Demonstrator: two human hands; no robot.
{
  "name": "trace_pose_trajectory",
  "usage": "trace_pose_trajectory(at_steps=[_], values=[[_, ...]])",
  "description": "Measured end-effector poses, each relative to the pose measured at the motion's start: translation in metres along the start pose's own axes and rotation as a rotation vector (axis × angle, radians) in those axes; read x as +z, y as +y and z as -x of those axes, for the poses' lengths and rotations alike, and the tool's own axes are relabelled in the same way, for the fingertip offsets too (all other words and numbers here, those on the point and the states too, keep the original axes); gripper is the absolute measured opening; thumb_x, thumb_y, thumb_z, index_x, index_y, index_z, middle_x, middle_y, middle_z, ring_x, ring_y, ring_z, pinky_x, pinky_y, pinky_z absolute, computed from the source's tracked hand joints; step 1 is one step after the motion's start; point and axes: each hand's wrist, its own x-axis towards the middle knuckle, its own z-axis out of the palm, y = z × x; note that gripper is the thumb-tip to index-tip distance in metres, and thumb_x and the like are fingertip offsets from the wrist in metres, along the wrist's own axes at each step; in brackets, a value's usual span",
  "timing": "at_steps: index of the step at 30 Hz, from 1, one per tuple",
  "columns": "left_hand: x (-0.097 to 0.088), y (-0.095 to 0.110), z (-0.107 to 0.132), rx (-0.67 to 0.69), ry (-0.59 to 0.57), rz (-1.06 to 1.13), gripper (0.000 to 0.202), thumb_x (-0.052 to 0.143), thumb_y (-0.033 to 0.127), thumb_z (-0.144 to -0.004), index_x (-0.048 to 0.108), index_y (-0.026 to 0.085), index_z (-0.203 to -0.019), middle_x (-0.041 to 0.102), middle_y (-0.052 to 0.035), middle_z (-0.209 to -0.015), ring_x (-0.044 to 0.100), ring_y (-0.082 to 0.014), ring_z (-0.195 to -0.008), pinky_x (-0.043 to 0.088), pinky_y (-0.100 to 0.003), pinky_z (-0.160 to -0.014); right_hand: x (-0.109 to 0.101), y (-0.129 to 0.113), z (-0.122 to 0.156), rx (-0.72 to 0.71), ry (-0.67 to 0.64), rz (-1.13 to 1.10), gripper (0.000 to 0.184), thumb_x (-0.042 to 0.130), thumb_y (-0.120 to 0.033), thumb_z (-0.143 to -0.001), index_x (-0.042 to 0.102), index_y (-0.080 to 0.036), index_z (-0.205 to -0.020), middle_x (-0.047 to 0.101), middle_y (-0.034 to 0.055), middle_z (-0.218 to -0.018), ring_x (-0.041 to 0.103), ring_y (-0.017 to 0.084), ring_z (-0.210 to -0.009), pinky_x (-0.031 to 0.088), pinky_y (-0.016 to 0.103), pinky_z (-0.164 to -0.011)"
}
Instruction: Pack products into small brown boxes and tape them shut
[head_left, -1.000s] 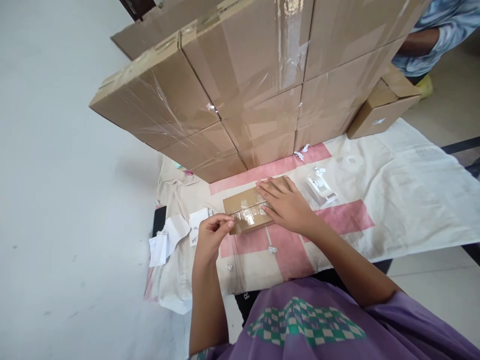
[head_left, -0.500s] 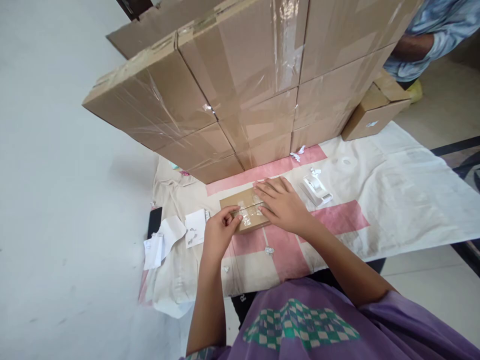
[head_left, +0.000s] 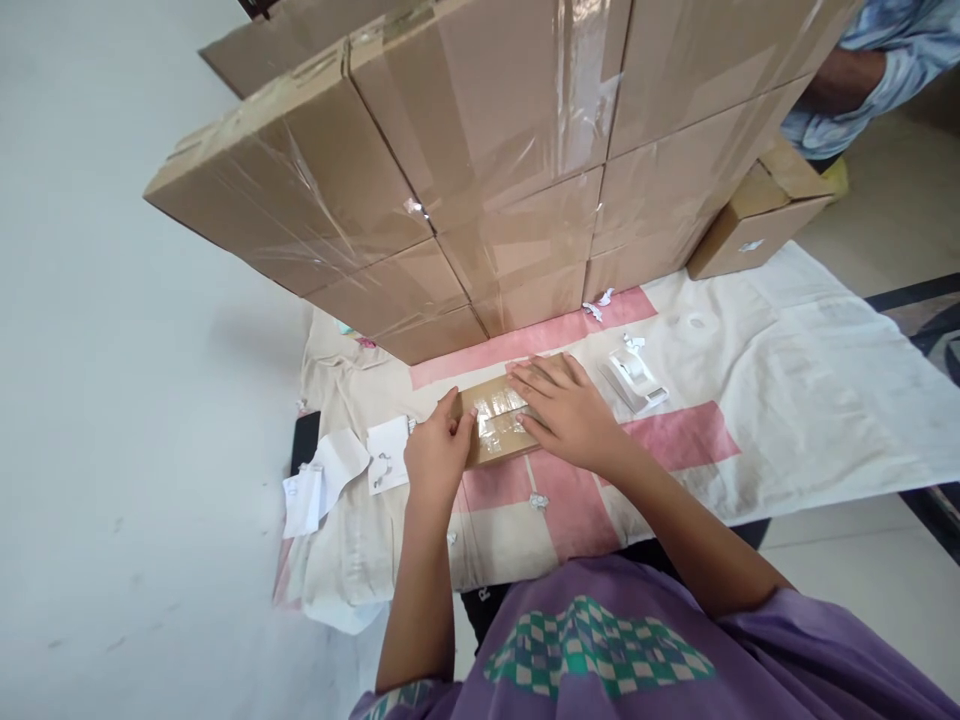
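A small cardboard box point(head_left: 489, 432) lies on the cloth in front of me, with strips of clear, shiny tape across its top. My left hand point(head_left: 439, 447) grips its left end, thumb on the top near the tape and fingers round the far side. Flat across the right part of the box rests my right hand point(head_left: 571, 415), its fingers spread and holding nothing. Just right of that hand sits a white tape dispenser point(head_left: 634, 380). Part of the box is hidden under my right hand.
Stacked, taped cartons point(head_left: 517, 230) form a wall behind the small box. Papers point(head_left: 388, 455) and a dark flat object point(head_left: 306, 440) lie left. Another carton point(head_left: 750, 225) stands at the back right, near a person's arm point(head_left: 844, 85). Paper scraps point(head_left: 538, 501) dot the cloth.
My left hand has moved from the tape on top to the box's left end, its fingers now reaching the far edge. My right hand has stayed on the box.
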Motion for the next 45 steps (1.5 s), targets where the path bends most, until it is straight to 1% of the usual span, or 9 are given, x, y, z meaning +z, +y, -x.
trace_pose_trajectory(at_steps=[2, 6, 13, 22, 28, 34, 36, 40, 45], values=[[-0.002, 0.001, 0.001, 0.013, -0.036, -0.038, 0.056, 0.057, 0.049, -0.093, 0.057, 0.026, -0.145, 0.066, 0.0000, -0.063, 0.059, -0.0235, -0.066, 0.028, -0.028, -0.058, 0.000, 0.000, 0.000, 0.005, -0.003, -0.008, 0.048, 0.045, -0.034, -0.104, 0.053, -0.016, -0.147, 0.051, 0.0095, -0.155, 0.041, 0.034, -0.144, 0.021, 0.058, -0.122], [-0.012, 0.000, 0.008, 0.101, -0.205, -0.032, 0.080, 0.065, 0.048, -0.089, 0.032, 0.028, -0.159, 0.063, 0.0050, -0.067, 0.061, -0.0197, -0.067, 0.032, -0.027, -0.059, -0.001, -0.001, -0.001, 0.005, 0.004, -0.018, 0.046, 0.046, -0.033, -0.103, 0.054, -0.016, -0.146, 0.052, 0.0103, -0.155, 0.042, 0.034, -0.144, 0.022, 0.058, -0.121], [-0.027, -0.002, 0.007, 0.198, -0.372, -0.048, 0.082, 0.063, 0.042, -0.091, 0.022, 0.037, -0.161, 0.063, 0.0079, -0.075, 0.061, -0.0147, -0.067, 0.037, -0.025, -0.062, -0.002, -0.001, -0.002, 0.000, 0.007, -0.010, 0.045, 0.049, -0.032, -0.102, 0.055, -0.016, -0.144, 0.054, 0.0098, -0.153, 0.043, 0.033, -0.142, 0.025, 0.058, -0.120], [-0.012, 0.000, 0.000, 0.138, -0.213, -0.151, 0.055, 0.054, 0.045, -0.099, 0.045, 0.032, -0.152, 0.068, 0.0035, -0.071, 0.065, -0.0209, -0.074, 0.033, -0.027, -0.063, 0.000, -0.002, -0.001, 0.000, 0.022, -0.017, 0.046, 0.051, -0.031, -0.101, 0.054, -0.018, -0.145, 0.054, 0.0100, -0.153, 0.043, 0.033, -0.143, 0.026, 0.059, -0.120], [-0.010, 0.006, -0.002, 0.053, -0.167, -0.219, 0.047, 0.049, 0.042, -0.102, 0.050, 0.035, -0.148, 0.075, -0.0024, -0.085, 0.069, -0.0266, -0.086, 0.035, -0.030, -0.066, 0.001, -0.002, 0.000, 0.011, 0.030, -0.018, 0.045, 0.050, -0.032, -0.102, 0.055, -0.017, -0.144, 0.055, 0.0093, -0.153, 0.044, 0.033, -0.143, 0.025, 0.059, -0.121], [-0.018, 0.000, 0.008, 0.177, -0.270, -0.145, 0.056, 0.057, 0.033, -0.097, 0.044, 0.033, -0.151, 0.070, 0.0034, -0.081, 0.066, -0.0203, -0.076, 0.037, -0.028, -0.064, 0.001, -0.001, 0.000, 0.006, 0.029, -0.006, 0.045, 0.051, -0.032, -0.101, 0.055, -0.018, -0.144, 0.055, 0.0091, -0.152, 0.044, 0.033, -0.143, 0.026, 0.058, -0.121], [-0.013, -0.005, 0.014, 0.185, -0.227, -0.149, 0.051, 0.056, 0.033, -0.098, 0.048, 0.031, -0.149, 0.070, 0.0018, -0.084, 0.067, -0.0207, -0.078, 0.039, -0.029, -0.065, 0.002, -0.001, -0.001, 0.006, 0.028, 0.000, 0.045, 0.050, -0.032, -0.101, 0.055, -0.017, -0.144, 0.055, 0.0089, -0.152, 0.045, 0.033, -0.143, 0.025, 0.059, -0.120], [0.006, -0.017, 0.027, 0.316, -0.068, -0.065, 0.041, 0.049, 0.030, -0.103, 0.055, 0.026, -0.143, 0.069, -0.0054, -0.113, 0.068, -0.0211, -0.099, 0.048, -0.030, -0.078, 0.003, 0.000, 0.000, 0.016, 0.036, 0.002, 0.045, 0.049, -0.033, -0.102, 0.055, -0.017, -0.144, 0.056, 0.0083, -0.151, 0.044, 0.033, -0.144, 0.025, 0.059, -0.121], [0.016, -0.030, 0.040, 0.551, 0.067, -0.085, 0.033, 0.047, 0.030, -0.104, 0.066, 0.025, -0.131, 0.060, -0.0053, -0.094, 0.063, -0.0186, -0.088, 0.050, -0.029, -0.075, 0.004, 0.001, 0.001, 0.011, 0.045, 0.003, 0.044, 0.048, -0.033, -0.102, 0.056, -0.017, -0.142, 0.056, 0.0080, -0.151, 0.044, 0.032, -0.143, 0.025, 0.058, -0.121]])
